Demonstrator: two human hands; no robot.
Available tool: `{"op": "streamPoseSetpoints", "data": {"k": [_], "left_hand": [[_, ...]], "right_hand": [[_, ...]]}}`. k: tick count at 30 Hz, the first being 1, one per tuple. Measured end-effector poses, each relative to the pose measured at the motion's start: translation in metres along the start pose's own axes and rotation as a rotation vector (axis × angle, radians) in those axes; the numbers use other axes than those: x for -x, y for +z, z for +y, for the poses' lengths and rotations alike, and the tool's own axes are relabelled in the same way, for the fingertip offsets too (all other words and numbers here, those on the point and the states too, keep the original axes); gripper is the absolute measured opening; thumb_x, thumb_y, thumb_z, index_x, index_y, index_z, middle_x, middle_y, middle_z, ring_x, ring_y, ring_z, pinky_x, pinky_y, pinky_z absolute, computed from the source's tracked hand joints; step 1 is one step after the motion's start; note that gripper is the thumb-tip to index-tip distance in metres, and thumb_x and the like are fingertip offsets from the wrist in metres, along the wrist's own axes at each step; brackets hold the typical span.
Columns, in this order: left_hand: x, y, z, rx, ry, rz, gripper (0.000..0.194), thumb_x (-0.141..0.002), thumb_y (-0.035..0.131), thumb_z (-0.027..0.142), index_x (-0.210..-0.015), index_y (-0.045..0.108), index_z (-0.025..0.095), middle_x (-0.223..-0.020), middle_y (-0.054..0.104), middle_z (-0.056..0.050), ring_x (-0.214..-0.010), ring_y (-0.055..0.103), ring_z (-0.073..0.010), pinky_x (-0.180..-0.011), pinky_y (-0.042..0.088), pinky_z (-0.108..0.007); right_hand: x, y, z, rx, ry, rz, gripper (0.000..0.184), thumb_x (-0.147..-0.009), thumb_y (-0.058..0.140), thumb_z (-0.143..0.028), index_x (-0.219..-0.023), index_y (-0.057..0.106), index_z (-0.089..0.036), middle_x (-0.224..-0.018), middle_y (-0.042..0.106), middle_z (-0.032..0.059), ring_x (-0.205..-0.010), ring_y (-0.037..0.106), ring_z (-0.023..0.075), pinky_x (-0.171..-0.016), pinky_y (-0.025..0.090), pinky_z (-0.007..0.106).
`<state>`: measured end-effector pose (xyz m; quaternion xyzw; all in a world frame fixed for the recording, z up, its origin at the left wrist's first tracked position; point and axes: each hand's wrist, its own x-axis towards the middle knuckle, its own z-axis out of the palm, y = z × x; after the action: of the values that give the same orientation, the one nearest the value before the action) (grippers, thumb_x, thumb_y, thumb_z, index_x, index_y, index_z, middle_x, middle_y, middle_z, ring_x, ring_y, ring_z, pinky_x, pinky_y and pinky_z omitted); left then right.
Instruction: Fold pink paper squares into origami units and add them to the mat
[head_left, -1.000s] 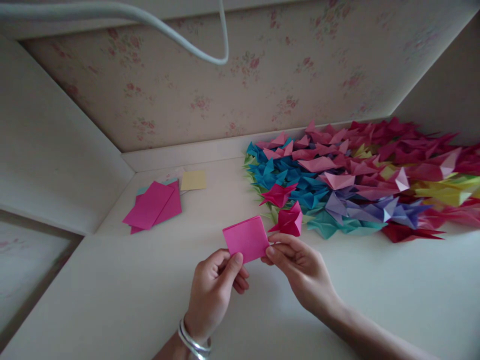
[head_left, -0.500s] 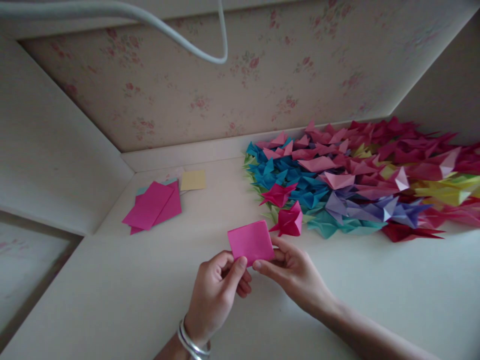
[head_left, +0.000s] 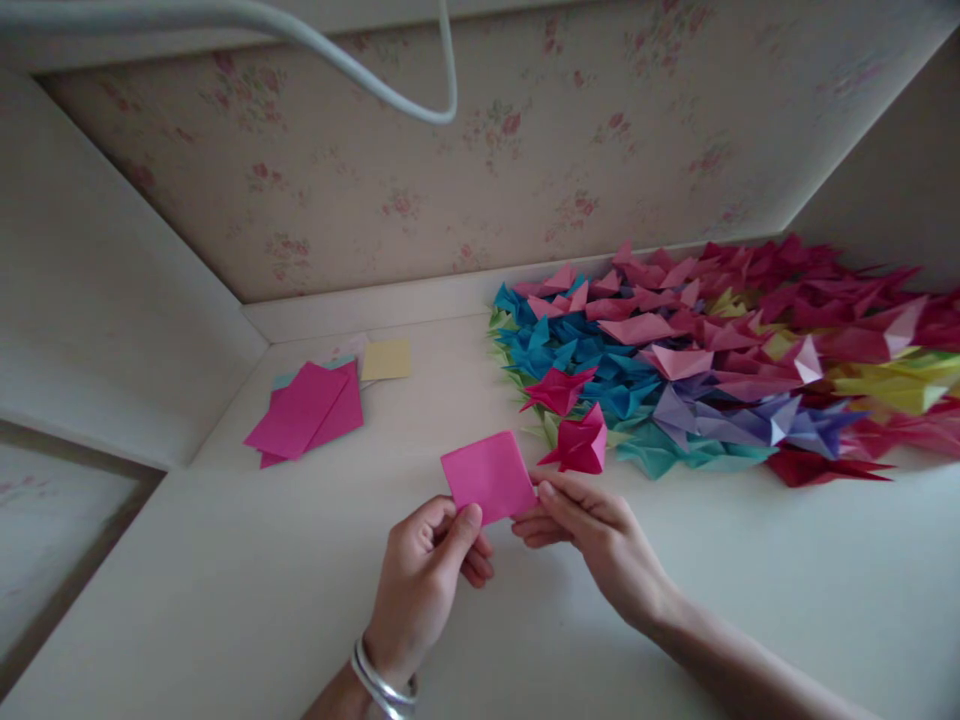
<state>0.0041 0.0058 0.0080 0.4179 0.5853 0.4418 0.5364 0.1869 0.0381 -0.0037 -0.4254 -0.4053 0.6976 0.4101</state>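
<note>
A folded pink square of origami paper (head_left: 489, 478) is held up above the white tabletop, its face tilted toward me. My left hand (head_left: 431, 555) pinches its lower left edge, thumb on the front and fingers curled behind. My right hand (head_left: 589, 525) closes thumb and forefinger on the paper's right lower corner; its other fingers lie below. Just beyond the paper are two magenta folded paper cranes (head_left: 579, 442), at the near left corner of a large group of cranes.
Rows of colourful paper cranes (head_left: 697, 350) cover the right back of the white table (head_left: 262, 580). At the left lie magenta paper sheets (head_left: 307, 410) and a small yellow paper square (head_left: 386, 360). A white cable (head_left: 360, 85) hangs in front of the floral wall.
The pink paper has shifted slightly left and tilted. My right thumb has moved from the paper's bottom edge to its right corner. My left hand keeps its pinch.
</note>
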Motion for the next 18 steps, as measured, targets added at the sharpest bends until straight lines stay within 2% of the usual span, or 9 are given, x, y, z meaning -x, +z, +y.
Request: {"op": "streamPoseSetpoints", "data": {"k": [4, 6, 9, 11, 13, 15, 18], "left_hand": [[-0.001, -0.004, 0.001, 0.041, -0.016, 0.015, 0.035, -0.087, 0.067, 0.042, -0.064, 0.063, 0.015, -0.057, 0.065, 0.0, -0.047, 0.061, -0.0101, -0.046, 0.048, -0.018], [-0.001, -0.003, 0.002, 0.041, -0.04, -0.064, 0.036, -0.087, 0.067, 0.042, -0.065, 0.062, 0.015, -0.056, 0.064, 0.0, -0.046, 0.06, -0.01, -0.045, 0.048, -0.018], [-0.001, 0.001, 0.002, 0.009, -0.059, -0.178, 0.036, -0.089, 0.064, 0.042, -0.067, 0.061, 0.014, -0.055, 0.063, 0.0, -0.047, 0.06, -0.0103, -0.046, 0.049, -0.019], [-0.001, 0.002, 0.0, 0.003, -0.031, -0.12, 0.029, -0.09, 0.063, 0.042, -0.082, 0.064, 0.015, -0.062, 0.065, 0.0, -0.049, 0.062, -0.0106, -0.047, 0.05, -0.02], [0.0, 0.001, -0.002, 0.023, 0.022, 0.017, 0.026, -0.091, 0.063, 0.042, -0.1, 0.06, 0.018, -0.073, 0.066, 0.002, -0.05, 0.063, -0.0109, -0.047, 0.052, -0.021], [0.002, 0.0, -0.005, 0.011, 0.097, 0.109, 0.023, -0.091, 0.063, 0.039, -0.103, 0.055, 0.022, -0.083, 0.067, 0.001, -0.056, 0.066, -0.0122, -0.05, 0.055, -0.024], [0.007, 0.001, -0.01, -0.169, 0.271, 0.068, 0.015, -0.092, 0.063, 0.033, -0.103, 0.059, 0.023, -0.116, 0.067, -0.006, -0.095, 0.071, -0.0191, -0.08, 0.059, -0.03]], "right_hand": [[-0.002, -0.003, 0.0, -0.062, -0.073, 0.114, 0.033, -0.086, 0.07, -0.046, -0.099, 0.068, -0.016, -0.076, 0.076, 0.0059, -0.068, 0.071, 0.018, -0.066, 0.057, 0.03], [-0.001, -0.002, 0.0, -0.085, -0.101, 0.112, 0.03, -0.088, 0.068, -0.046, -0.099, 0.068, -0.017, -0.078, 0.074, 0.0036, -0.071, 0.068, 0.0161, -0.065, 0.055, 0.027], [0.0, 0.0, 0.001, -0.005, -0.128, 0.039, 0.025, -0.091, 0.065, -0.042, -0.095, 0.07, -0.018, -0.079, 0.068, 0.0005, -0.07, 0.061, 0.0121, -0.063, 0.052, 0.022], [0.001, 0.002, 0.001, 0.076, -0.162, 0.023, 0.024, -0.091, 0.066, -0.04, -0.087, 0.07, -0.016, -0.074, 0.063, -0.0007, -0.067, 0.058, 0.0112, -0.062, 0.053, 0.021], [0.001, 0.003, 0.003, 0.124, -0.202, 0.073, 0.025, -0.09, 0.066, -0.04, -0.081, 0.069, -0.016, -0.071, 0.06, -0.0012, -0.065, 0.057, 0.0119, -0.062, 0.056, 0.023], [0.001, 0.003, 0.006, 0.146, -0.246, 0.159, 0.025, -0.09, 0.066, -0.04, -0.081, 0.068, -0.017, -0.07, 0.059, -0.0015, -0.064, 0.058, 0.0124, -0.062, 0.059, 0.025], [0.001, 0.002, 0.011, 0.238, -0.328, 0.226, 0.022, -0.092, 0.062, -0.038, -0.084, 0.068, -0.019, -0.072, 0.062, -0.0006, -0.066, 0.062, 0.0137, -0.065, 0.06, 0.025]]}}
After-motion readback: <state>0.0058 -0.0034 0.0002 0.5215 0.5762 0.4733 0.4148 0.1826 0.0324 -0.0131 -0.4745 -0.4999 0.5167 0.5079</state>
